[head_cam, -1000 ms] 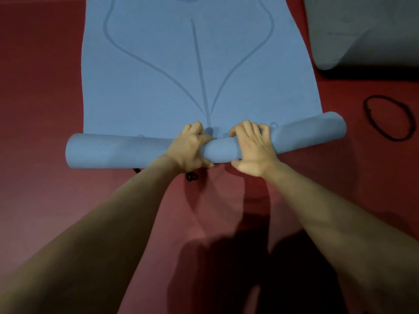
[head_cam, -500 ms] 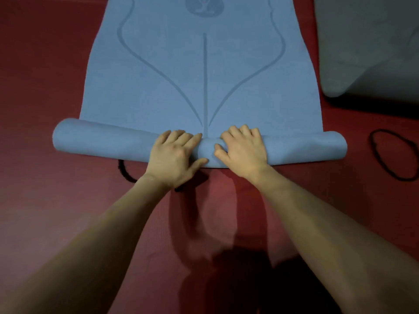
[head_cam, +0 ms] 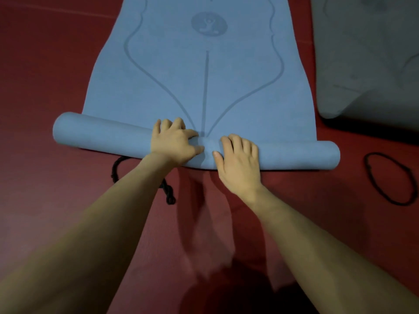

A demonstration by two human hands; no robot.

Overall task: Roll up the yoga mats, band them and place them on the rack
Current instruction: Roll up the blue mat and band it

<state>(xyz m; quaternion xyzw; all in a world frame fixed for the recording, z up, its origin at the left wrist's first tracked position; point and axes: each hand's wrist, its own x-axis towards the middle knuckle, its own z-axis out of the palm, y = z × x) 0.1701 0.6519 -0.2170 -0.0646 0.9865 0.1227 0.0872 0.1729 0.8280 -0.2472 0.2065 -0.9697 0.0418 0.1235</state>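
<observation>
Hands resting side by side on the middle of a partly rolled blue mat (head_cam: 204, 87), which is lying on a red floor (head_cam: 45, 75). The rolled part (head_cam: 102, 137) is lying crosswise nearest the person, tilted slightly so that its left end is sitting farther away than its right; the flat remainder is stretching away, printed with curved guide lines, a centre line and a round emblem (head_cam: 209, 23). The left hand (head_cam: 174, 143) is lying over the top of the roll, fingers curling over its far side, thumb pointing toward the other hand. The right hand (head_cam: 238, 159) is pressing palm-down on the roll, fingers lying straight and close together, thumb extending to the left; neither hand is pinching anything. A black band (head_cam: 388, 179) is lying as a loop on the floor, just right of the roll's right end. A second black band (head_cam: 167, 193) is showing partly from under the left forearm, near the roll's near edge. A grey mat (head_cam: 367, 64) is lying at upper right, apart from the blue one.
</observation>
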